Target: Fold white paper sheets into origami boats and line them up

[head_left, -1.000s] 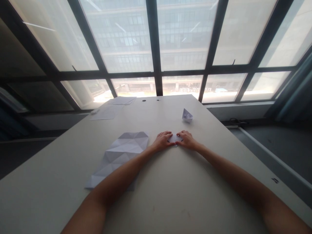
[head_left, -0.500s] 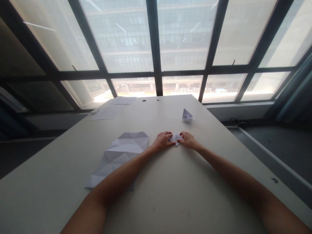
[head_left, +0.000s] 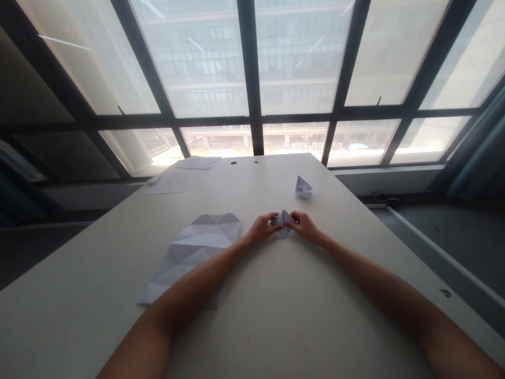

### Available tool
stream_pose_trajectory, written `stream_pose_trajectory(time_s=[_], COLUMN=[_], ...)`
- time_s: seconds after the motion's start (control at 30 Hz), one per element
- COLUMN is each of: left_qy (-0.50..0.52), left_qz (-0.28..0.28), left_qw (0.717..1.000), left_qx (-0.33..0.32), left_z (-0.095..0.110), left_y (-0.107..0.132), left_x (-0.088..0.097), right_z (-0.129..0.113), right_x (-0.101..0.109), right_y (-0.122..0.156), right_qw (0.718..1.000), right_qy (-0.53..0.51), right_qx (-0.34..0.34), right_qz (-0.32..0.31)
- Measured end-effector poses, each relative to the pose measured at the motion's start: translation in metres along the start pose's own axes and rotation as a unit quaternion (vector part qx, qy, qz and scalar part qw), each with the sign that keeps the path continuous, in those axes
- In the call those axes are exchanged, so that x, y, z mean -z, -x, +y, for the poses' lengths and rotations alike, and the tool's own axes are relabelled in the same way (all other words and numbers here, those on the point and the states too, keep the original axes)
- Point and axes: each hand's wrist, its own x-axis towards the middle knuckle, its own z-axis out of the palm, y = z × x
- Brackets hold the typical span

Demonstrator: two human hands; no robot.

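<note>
Between my two hands a small piece of folded paper [head_left: 283, 217] stands up from the table, with a pointed top and a crease down its middle. My left hand [head_left: 263, 227] pinches its left side between thumb and fingers. On the other side my right hand [head_left: 304, 226] grips the right edge the same way. Just beyond the right hand sits a folded paper boat [head_left: 303, 188], touched by neither hand. A large creased sheet of paper [head_left: 197, 239] lies to the left, partly covered by my left forearm.
Flat white sheets [head_left: 175, 180] lie at the table's far left, near the window [head_left: 294, 58]. Close to the right edge of the white table [head_left: 300, 295] is a small dark object [head_left: 445, 292] that I cannot make out. Two dark round spots mark the far end.
The folded paper lay flat under my fingers; now it is raised and opened into a peaked shape. Both hands have shifted slightly, their thumbs now pinching its sides.
</note>
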Motion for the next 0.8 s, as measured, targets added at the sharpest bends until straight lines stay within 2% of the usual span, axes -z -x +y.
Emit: stream_pose_trajectory(time_s=[0.1, 0.2, 0.3, 0.43, 0.6, 0.8], left_qy=[0.090, 0.129, 0.138, 0.151, 0.173, 0.191], left_qz=[0.001, -0.011, -0.029, -0.055, -0.050, -0.054], left_qw=[0.996, 0.991, 0.990, 0.987, 0.983, 0.979], left_qx=[0.020, 0.023, 0.019, 0.022, 0.030, 0.056], left_z=[0.005, 0.011, 0.014, 0.016, 0.017, 0.017], left_y=[0.000, 0.001, 0.002, 0.002, 0.000, 0.002], left_x=[0.002, 0.003, 0.004, 0.003, 0.003, 0.005], right_z=[-0.005, -0.007, -0.007, -0.007, -0.006, -0.007], right_x=[-0.001, -0.004, -0.007, -0.010, -0.009, -0.007], right_y=[0.002, 0.002, 0.002, 0.003, 0.004, 0.004], right_qw=[0.999, 0.999, 0.997, 0.996, 0.994, 0.993], right_qy=[-0.030, -0.051, -0.072, -0.090, -0.099, -0.101], right_qx=[0.002, -0.001, 0.000, -0.006, -0.013, -0.019], right_qz=[-0.013, -0.009, 0.007, -0.017, -0.045, -0.050])
